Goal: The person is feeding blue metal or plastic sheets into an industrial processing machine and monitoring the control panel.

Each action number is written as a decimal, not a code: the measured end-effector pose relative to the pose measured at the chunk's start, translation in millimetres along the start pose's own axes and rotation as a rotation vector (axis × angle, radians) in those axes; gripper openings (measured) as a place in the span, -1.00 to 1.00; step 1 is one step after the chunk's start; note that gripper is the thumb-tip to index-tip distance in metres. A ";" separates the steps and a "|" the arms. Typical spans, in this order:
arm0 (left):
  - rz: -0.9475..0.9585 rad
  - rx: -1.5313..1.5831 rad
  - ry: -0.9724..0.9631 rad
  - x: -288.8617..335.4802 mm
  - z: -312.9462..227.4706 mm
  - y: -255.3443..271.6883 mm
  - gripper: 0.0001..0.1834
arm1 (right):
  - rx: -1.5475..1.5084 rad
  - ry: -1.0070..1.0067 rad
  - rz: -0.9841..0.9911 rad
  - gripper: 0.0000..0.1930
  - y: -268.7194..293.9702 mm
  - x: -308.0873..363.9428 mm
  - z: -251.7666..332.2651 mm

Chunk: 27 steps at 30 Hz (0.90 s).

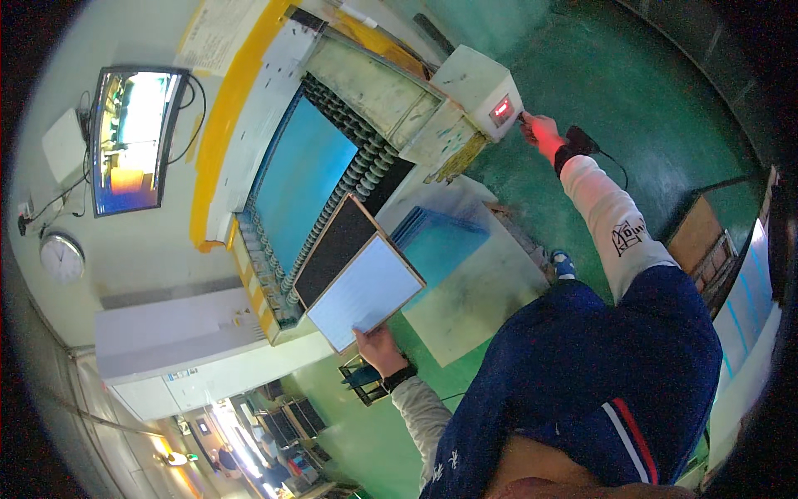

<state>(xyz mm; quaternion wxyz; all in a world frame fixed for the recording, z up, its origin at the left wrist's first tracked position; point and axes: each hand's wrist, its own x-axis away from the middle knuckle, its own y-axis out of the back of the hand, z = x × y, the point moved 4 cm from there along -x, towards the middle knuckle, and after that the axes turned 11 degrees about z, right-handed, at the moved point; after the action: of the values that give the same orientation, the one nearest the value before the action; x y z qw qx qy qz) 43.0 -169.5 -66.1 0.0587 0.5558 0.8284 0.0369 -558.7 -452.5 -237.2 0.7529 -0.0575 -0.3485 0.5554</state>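
My left hand [380, 351] grips the lower edge of a flat, thin-framed panel [366, 291], white on its near part and black on its far part. It is held up beside a roller conveyor machine [366, 154]. Far to the right, my right hand [544, 135] reaches to the corner of a white control box [476, 83] with a lit red display. Its fingers are drawn together there; what they pinch is too small to make out. A blue sheet [307, 166] lies on the machine's rollers.
Several blue sheets [445, 241] are stacked on a pale table [474, 308] in front of me. A monitor [137, 141] and a round clock [61, 257] hang on the left wall. A cable runs near the dark object [582, 140] beside my right wrist.
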 end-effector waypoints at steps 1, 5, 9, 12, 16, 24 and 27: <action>0.007 0.026 -0.048 -2.1 -5.9 -9.6 -0.71 | -0.011 0.010 -0.013 -0.78 3.3 0.7 -0.7; -0.076 0.265 0.096 -14.3 -3.2 -3.2 -0.73 | 0.000 -0.026 -0.034 -0.78 2.8 7.5 3.6; -0.140 0.729 0.294 -22.4 4.7 -1.6 -0.71 | -0.009 -0.030 -0.031 -0.78 2.0 7.6 5.2; -0.092 0.682 0.359 -23.1 0.7 -0.1 -0.68 | -0.002 -0.023 -0.051 -0.78 -1.3 5.9 5.4; -0.032 0.613 0.423 -14.3 -20.9 -16.0 -0.77 | -0.040 -0.003 -0.046 -0.78 -0.9 3.8 0.1; 0.083 0.508 0.228 -19.1 -34.8 -43.3 -0.77 | -0.038 0.036 0.007 -0.77 43.6 -32.2 -11.6; -0.015 0.445 0.252 -21.6 -45.7 -42.2 -0.79 | -0.062 0.007 0.060 -0.74 13.8 -15.7 -12.2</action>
<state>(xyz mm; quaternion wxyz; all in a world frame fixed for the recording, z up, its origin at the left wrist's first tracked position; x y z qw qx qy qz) 6.1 -205.3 -25.0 -0.1684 0.5400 0.8209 -0.0778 -564.7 -457.4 -260.1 0.7350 -0.0932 -0.3611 0.5663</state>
